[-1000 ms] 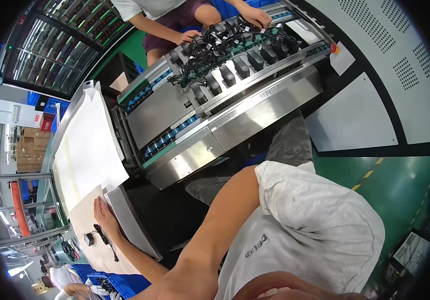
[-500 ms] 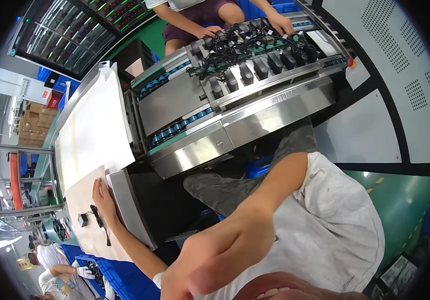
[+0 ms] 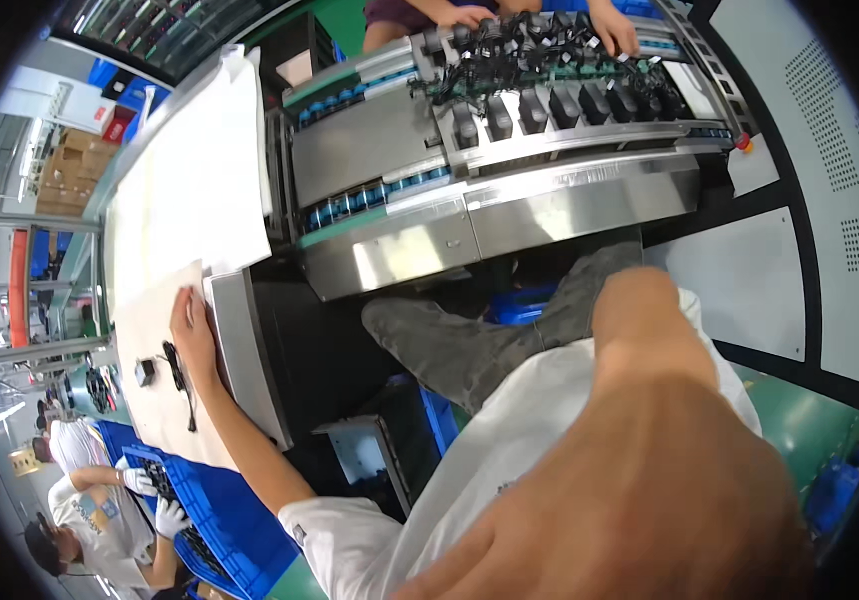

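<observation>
My left hand (image 3: 193, 335) lies on the tan work surface (image 3: 155, 310) at its right edge, beside a metal side panel. Its fingers are stretched out and it holds nothing. Just left of it are a small black power adapter (image 3: 145, 372) and a bundled black cable (image 3: 176, 368). My right hand (image 3: 630, 500) looms very large and blurred at the lower right, close to the camera and in front of my white shirt. Its fingers run out of the picture at the bottom, so their state is hidden.
A conveyor (image 3: 380, 150) with rollers carries several black adapters (image 3: 533, 110) and tangled cables. Behind it another person's hands (image 3: 615, 28) touch the cables. A white sheet (image 3: 200, 180) covers the far work surface. At lower left, a gloved co-worker handles a blue crate (image 3: 235, 510).
My right hand has come nearer the camera, moved rightward and filled more of the picture. My left hand stays on the work surface edge. The whole view has shifted.
</observation>
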`<act>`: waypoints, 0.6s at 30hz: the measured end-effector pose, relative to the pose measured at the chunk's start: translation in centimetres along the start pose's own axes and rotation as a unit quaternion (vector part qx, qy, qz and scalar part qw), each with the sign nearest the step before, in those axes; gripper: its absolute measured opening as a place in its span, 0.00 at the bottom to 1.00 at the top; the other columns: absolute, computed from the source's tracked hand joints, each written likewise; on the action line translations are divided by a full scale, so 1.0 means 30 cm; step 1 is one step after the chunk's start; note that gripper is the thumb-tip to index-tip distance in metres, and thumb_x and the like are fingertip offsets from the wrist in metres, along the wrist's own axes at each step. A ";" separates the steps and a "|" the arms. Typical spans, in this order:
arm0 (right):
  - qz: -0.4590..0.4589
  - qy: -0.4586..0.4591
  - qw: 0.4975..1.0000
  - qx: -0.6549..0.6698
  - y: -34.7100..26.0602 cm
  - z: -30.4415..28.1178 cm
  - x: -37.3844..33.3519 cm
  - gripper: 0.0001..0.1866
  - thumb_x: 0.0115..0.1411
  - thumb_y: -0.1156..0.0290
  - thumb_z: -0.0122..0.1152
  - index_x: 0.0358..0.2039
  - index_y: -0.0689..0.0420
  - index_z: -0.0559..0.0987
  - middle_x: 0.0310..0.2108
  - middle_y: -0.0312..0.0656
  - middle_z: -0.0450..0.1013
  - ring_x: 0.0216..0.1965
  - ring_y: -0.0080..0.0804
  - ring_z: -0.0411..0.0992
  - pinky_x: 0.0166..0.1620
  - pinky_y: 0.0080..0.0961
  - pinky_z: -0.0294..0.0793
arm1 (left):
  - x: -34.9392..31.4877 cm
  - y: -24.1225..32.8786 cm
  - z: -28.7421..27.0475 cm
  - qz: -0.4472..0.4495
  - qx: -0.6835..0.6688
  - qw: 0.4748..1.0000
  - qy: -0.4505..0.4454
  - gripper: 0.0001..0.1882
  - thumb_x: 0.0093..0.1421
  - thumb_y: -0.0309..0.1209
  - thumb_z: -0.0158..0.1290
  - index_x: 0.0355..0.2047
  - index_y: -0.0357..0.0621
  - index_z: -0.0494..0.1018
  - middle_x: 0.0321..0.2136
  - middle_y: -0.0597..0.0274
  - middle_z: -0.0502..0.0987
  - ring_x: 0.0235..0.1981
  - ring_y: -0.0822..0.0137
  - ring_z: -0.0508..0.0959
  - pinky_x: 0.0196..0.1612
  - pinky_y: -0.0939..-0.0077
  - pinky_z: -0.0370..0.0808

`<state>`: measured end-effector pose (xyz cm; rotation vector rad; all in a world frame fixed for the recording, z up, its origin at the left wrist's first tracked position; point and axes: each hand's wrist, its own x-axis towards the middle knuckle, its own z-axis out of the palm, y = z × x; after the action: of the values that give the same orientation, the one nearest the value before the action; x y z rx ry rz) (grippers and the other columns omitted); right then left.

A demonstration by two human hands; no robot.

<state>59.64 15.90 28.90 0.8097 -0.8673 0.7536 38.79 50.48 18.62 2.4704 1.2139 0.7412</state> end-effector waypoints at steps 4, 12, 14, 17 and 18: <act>0.041 0.025 0.999 -0.012 -0.086 0.027 -0.039 0.23 0.66 0.59 0.43 0.49 0.67 0.70 0.49 0.53 0.67 0.52 0.46 0.64 0.55 0.40 0.62 | -0.046 -0.041 -0.030 -0.025 -0.027 0.999 -0.005 0.18 0.62 0.32 0.45 0.49 0.33 0.70 0.51 0.47 0.69 0.54 0.56 0.68 0.57 0.71 0.61; 0.101 -0.002 0.992 -0.080 -0.123 -0.033 -0.008 0.23 0.66 0.59 0.43 0.49 0.67 0.69 0.49 0.54 0.66 0.52 0.47 0.63 0.56 0.40 0.62 | -0.058 -0.013 -0.003 -0.010 -0.017 1.000 -0.011 0.18 0.62 0.31 0.45 0.49 0.34 0.69 0.52 0.47 0.68 0.55 0.56 0.67 0.58 0.70 0.61; 0.113 0.001 0.989 -0.092 -0.112 -0.060 0.010 0.23 0.66 0.59 0.43 0.49 0.68 0.69 0.49 0.54 0.66 0.52 0.47 0.63 0.56 0.40 0.62 | -0.041 -0.037 -0.005 -0.011 -0.023 1.000 -0.015 0.18 0.62 0.32 0.45 0.50 0.34 0.69 0.53 0.48 0.68 0.55 0.56 0.67 0.58 0.70 0.60; 0.148 0.018 0.983 -0.106 0.091 -0.081 -0.024 0.23 0.66 0.59 0.43 0.49 0.68 0.69 0.50 0.55 0.66 0.53 0.47 0.63 0.56 0.41 0.62 | -0.031 -0.045 0.018 -0.019 -0.009 0.999 -0.025 0.19 0.62 0.31 0.44 0.51 0.32 0.67 0.53 0.48 0.68 0.55 0.57 0.67 0.58 0.71 0.60; 0.163 0.020 0.980 -0.109 0.185 -0.062 -0.038 0.23 0.66 0.59 0.43 0.49 0.68 0.69 0.50 0.55 0.66 0.53 0.48 0.63 0.56 0.41 0.62 | -0.029 -0.040 0.005 -0.022 -0.014 0.999 -0.027 0.19 0.62 0.31 0.44 0.51 0.32 0.67 0.53 0.48 0.68 0.55 0.57 0.67 0.58 0.71 0.60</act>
<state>55.20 19.89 28.78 0.4605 -1.0405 0.9394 37.65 50.51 17.67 2.4156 1.2265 0.6718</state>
